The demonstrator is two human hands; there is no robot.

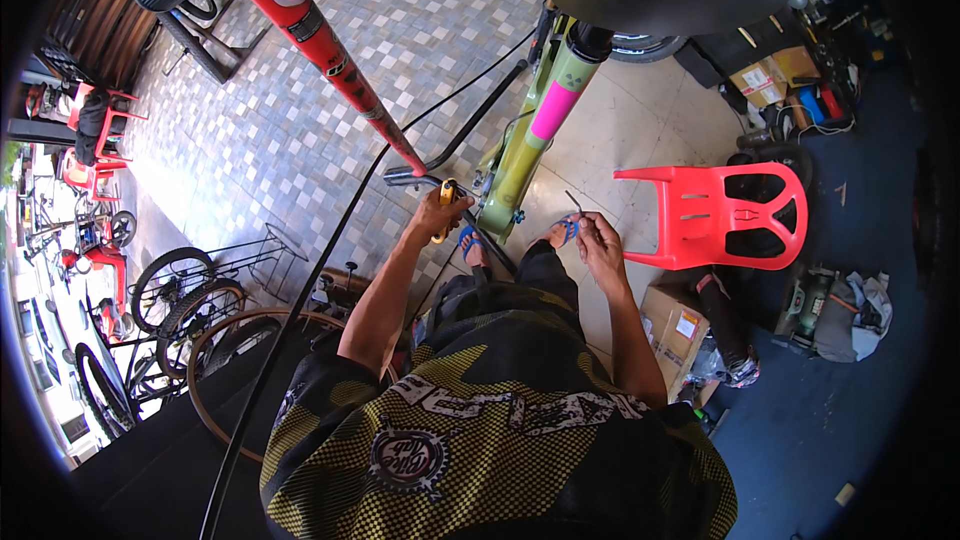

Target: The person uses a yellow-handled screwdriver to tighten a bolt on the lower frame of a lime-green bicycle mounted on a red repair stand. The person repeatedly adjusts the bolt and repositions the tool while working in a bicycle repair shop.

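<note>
My left hand [438,214] is closed around a tool with a yellow handle [447,194]; its exact kind does not show. Just right of it stands an olive-green bicycle frame [523,145] with a pink band, its lower end near my left hand. In my right hand [602,248], the fingers pinch a short, thin dark rod or piece of cable [573,201] that points up and away from the frame. A red post [345,70] slants down to a dark metal base beyond my left hand.
A red plastic chair [690,218] lies to the right, close to my right hand. Several bicycles [190,300] stand at the left. A long black cable [300,305] crosses the left side. Cardboard boxes [673,332] sit beside my right forearm.
</note>
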